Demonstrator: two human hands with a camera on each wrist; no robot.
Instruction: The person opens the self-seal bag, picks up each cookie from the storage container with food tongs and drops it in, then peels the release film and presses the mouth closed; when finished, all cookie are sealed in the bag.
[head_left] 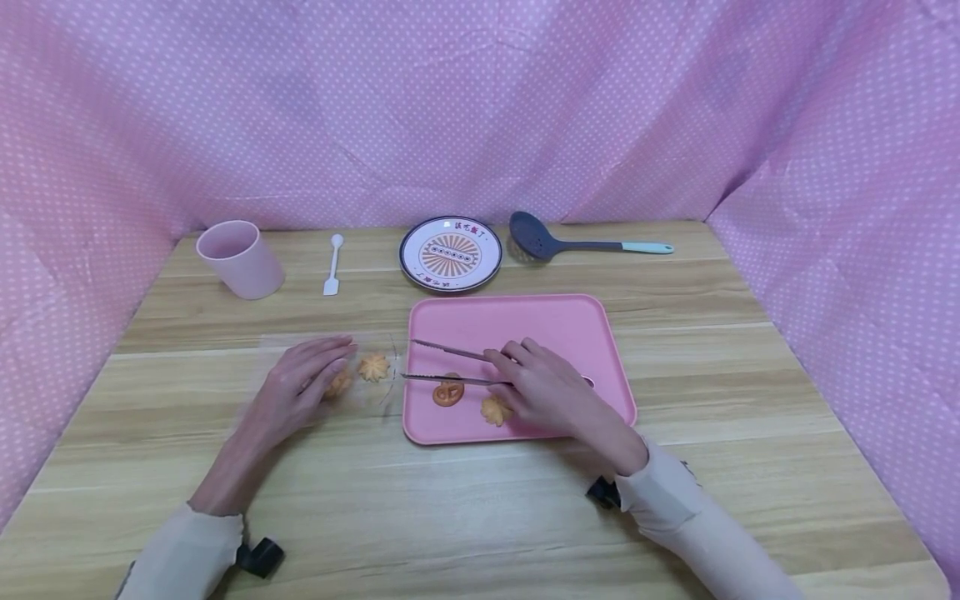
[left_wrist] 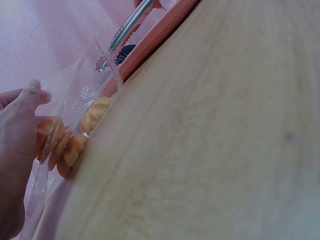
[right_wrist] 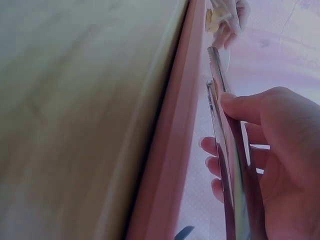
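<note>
My left hand [head_left: 303,379] pinches a clear plastic bag [left_wrist: 65,95] lying on the table, left of the pink tray [head_left: 517,312]. Inside the bag are several golden cookies, among them a flower-shaped cookie [head_left: 373,367] towards its mouth. My right hand [head_left: 547,383] grips metal tongs [head_left: 450,379] over the tray. The arms of the tongs stand apart with nothing between their tips, which point left at the bag's mouth. On the tray, a pretzel-shaped cookie [head_left: 448,393] lies partly under the tongs, and another flower-shaped cookie [head_left: 495,411] sits beside my right fingers.
Along the back stand a pink cup [head_left: 243,262], a small white spatula-ended stick [head_left: 333,265], a patterned plate [head_left: 450,254] and a dark slotted spoon [head_left: 536,237] with a mint handle end. Pink dotted cloth [head_left: 450,108] hangs behind the table.
</note>
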